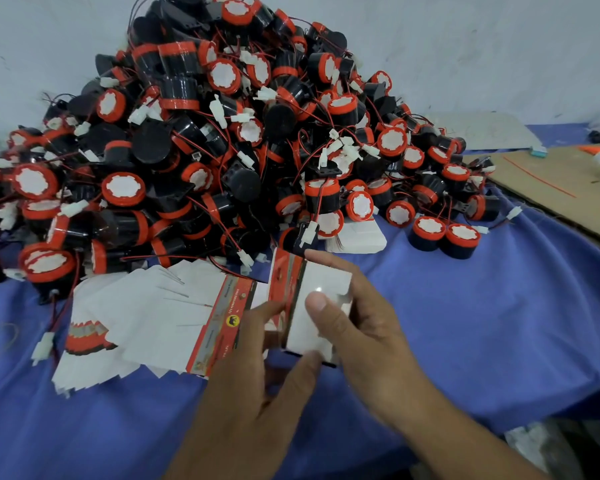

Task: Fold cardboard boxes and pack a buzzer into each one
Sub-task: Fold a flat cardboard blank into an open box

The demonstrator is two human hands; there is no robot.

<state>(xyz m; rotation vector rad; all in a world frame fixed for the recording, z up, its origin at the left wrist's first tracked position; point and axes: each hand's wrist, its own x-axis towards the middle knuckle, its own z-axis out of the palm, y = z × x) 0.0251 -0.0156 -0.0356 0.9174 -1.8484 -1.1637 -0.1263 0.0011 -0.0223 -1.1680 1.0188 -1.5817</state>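
Your right grip (pixel 364 327) clamps cardboard box (pixel 326 275): thumb pressed on white face, fingers wrapped behind right edge. Your left grip (pixel 257 375), blurred, pinches same box at red-striped left side, thumb under bottom edge. Box held just above blue-covered tabletop (pixel 499 323), in front of pile of buzzers (pixel 222 133). Stack of flat boxes (pixel 146 317) lies fanned out to left, against pile's foot. Brown cardboard sheet (pixel 561 181) at far right.
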